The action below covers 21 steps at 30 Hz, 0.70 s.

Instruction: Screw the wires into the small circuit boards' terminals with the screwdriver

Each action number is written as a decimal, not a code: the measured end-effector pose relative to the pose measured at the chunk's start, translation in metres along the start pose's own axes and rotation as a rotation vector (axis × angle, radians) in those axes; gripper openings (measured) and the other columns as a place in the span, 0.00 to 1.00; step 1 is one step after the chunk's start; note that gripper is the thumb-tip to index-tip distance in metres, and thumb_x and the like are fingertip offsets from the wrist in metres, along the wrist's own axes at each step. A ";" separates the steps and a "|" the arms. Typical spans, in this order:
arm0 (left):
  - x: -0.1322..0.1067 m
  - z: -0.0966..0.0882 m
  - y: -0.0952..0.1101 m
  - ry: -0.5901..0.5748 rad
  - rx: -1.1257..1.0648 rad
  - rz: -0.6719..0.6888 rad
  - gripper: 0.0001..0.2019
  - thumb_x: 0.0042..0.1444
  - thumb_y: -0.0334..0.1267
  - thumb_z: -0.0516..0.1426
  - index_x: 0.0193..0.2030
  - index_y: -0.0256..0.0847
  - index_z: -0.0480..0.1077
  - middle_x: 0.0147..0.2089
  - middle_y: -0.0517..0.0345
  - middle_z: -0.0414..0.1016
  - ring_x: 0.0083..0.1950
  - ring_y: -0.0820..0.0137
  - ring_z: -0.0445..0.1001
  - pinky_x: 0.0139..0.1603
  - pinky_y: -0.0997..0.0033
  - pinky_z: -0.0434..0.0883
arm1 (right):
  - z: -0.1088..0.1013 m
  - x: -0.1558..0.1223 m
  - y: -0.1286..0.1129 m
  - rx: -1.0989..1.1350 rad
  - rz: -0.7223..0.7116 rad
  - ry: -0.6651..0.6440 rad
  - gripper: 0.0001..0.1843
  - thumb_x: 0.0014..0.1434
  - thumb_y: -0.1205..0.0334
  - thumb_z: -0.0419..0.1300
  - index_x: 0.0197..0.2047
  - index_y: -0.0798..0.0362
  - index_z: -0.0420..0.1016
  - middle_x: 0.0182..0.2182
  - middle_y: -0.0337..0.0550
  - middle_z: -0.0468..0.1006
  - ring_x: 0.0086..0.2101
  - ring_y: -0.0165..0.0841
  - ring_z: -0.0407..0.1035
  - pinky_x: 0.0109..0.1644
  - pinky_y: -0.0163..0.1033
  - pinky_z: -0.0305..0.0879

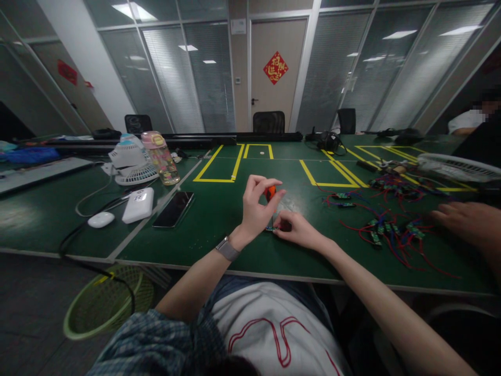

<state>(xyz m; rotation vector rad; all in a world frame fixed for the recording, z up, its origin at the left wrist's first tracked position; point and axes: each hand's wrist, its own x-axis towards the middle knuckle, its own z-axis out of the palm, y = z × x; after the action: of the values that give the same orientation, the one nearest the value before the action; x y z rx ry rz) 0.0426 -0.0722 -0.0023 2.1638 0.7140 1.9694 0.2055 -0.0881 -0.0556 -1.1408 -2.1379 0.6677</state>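
Note:
My left hand [258, 203] is closed around the orange and black handle of a small screwdriver [270, 193]. The screwdriver stands upright, its thin shaft pointing down to a small green circuit board [270, 228] on the table. Whether the tip sits in a screw is too small to tell. With thumb and fingers pinched, my right hand [293, 227] grips that board's right end and hides part of it. Off to the right lie several more green circuit boards [376, 232] with red and blue wires.
A phone [173, 210], white power bank [138, 205], white mouse [100, 220], bottle [161, 159] and fan [133, 162] occupy the left. Another person's hand [469, 219] rests at the right beside a wire pile [399, 184]. Yellow tape marks the green table [219, 209]. Below stands a green basket [78, 318].

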 end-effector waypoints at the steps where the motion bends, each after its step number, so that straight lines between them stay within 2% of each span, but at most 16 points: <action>1: 0.000 -0.001 0.000 -0.009 0.009 -0.002 0.09 0.64 0.42 0.56 0.44 0.40 0.74 0.39 0.56 0.66 0.40 0.71 0.69 0.42 0.70 0.71 | 0.000 0.000 0.000 -0.002 0.001 0.001 0.03 0.52 0.68 0.61 0.31 0.54 0.70 0.25 0.37 0.70 0.26 0.29 0.64 0.30 0.34 0.60; 4: -0.001 -0.002 0.001 -0.070 -0.001 -0.001 0.16 0.69 0.39 0.46 0.51 0.40 0.73 0.44 0.52 0.68 0.46 0.69 0.71 0.46 0.68 0.72 | 0.000 0.000 -0.001 -0.009 -0.002 0.006 0.03 0.52 0.67 0.62 0.30 0.54 0.71 0.25 0.37 0.70 0.26 0.29 0.64 0.31 0.34 0.60; 6: -0.001 -0.002 0.001 -0.097 -0.051 0.000 0.17 0.69 0.36 0.44 0.55 0.39 0.71 0.47 0.51 0.70 0.48 0.69 0.72 0.47 0.68 0.72 | 0.000 0.000 0.000 -0.015 -0.004 0.009 0.03 0.52 0.67 0.62 0.30 0.55 0.71 0.25 0.37 0.70 0.26 0.29 0.64 0.31 0.34 0.60; 11: -0.001 0.001 -0.001 -0.114 -0.153 0.000 0.14 0.67 0.34 0.50 0.57 0.41 0.69 0.47 0.53 0.73 0.45 0.71 0.73 0.44 0.71 0.73 | 0.001 0.000 0.004 -0.004 -0.013 0.005 0.03 0.52 0.68 0.62 0.30 0.54 0.70 0.25 0.37 0.70 0.26 0.29 0.64 0.30 0.34 0.59; 17: -0.001 0.003 -0.002 -0.033 -0.090 0.019 0.10 0.61 0.39 0.60 0.49 0.43 0.73 0.41 0.57 0.69 0.41 0.72 0.70 0.41 0.73 0.71 | 0.002 0.000 0.006 0.011 -0.008 0.002 0.03 0.52 0.68 0.62 0.31 0.54 0.70 0.25 0.36 0.70 0.26 0.29 0.64 0.30 0.34 0.59; 19: -0.001 0.002 -0.002 -0.045 -0.084 -0.004 0.10 0.62 0.41 0.59 0.49 0.43 0.74 0.41 0.57 0.67 0.41 0.72 0.69 0.41 0.72 0.71 | 0.002 0.000 0.005 0.010 -0.004 0.004 0.03 0.52 0.68 0.62 0.31 0.54 0.71 0.25 0.36 0.70 0.26 0.29 0.64 0.30 0.34 0.59; 21: -0.001 0.001 -0.002 -0.087 -0.101 -0.026 0.12 0.67 0.41 0.53 0.53 0.43 0.73 0.44 0.54 0.68 0.45 0.70 0.70 0.45 0.69 0.71 | 0.002 0.000 0.004 0.010 -0.003 0.006 0.03 0.52 0.68 0.62 0.30 0.54 0.71 0.25 0.37 0.70 0.26 0.29 0.64 0.30 0.34 0.59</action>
<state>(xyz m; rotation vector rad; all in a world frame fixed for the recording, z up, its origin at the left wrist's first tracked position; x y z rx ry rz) 0.0427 -0.0707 -0.0036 2.1552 0.6122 1.8446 0.2066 -0.0859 -0.0597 -1.1332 -2.1284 0.6717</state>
